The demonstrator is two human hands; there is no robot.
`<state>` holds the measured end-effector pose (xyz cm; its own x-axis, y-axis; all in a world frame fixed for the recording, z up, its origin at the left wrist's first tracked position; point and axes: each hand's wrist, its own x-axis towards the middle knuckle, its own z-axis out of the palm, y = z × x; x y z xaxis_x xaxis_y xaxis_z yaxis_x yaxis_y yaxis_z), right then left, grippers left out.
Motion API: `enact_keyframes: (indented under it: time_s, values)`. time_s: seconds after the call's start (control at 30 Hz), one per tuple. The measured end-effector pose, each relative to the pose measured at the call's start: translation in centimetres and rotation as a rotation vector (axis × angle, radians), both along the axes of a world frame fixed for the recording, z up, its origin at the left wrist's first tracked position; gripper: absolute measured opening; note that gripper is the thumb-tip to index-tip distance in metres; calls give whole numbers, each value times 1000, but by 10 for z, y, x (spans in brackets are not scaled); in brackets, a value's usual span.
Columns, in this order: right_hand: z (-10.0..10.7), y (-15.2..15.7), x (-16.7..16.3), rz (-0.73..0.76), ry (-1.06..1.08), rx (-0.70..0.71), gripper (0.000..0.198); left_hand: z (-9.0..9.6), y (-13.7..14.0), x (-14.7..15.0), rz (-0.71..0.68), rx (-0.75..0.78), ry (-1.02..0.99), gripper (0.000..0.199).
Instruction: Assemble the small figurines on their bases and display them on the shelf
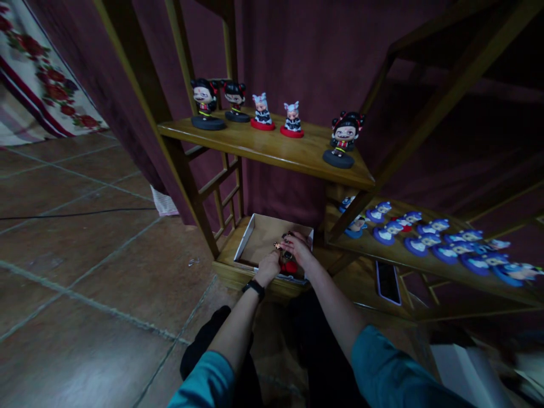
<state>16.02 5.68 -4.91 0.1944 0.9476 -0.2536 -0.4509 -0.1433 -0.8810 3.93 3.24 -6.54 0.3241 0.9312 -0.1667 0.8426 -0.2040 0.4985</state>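
A shallow cardboard box [263,229] with white outer sides sits on the low shelf in front of me, and both my hands are in its right half. My left hand [268,268], with a black band at the wrist, is closed at a small dark-haired figurine [278,246]. Around the same figurine, from the right, bend the fingers of my right hand [300,250]. Its lower part is hidden by my hands. Beneath them in the box lies something red [289,267], partly covered.
Several figurines on round bases, such as a black-haired one [342,136], stand on the upper wooden shelf [263,144]. Blue-and-white figurines [423,242] crowd the right shelf. A phone [388,282] lies below them. Wooden posts [187,187] frame the box's shelf.
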Motion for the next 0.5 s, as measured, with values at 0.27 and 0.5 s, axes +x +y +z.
enact_keyframes:
  time_s: [0.27, 0.5]
  values:
    - [0, -6, 0, 33, -79, -57, 18, 14, 2, -25, 128, 175, -139, 13]
    - [-8, -1, -4, 151, -110, -197, 15, 18, 7, -38, 143, 307, -413, 15]
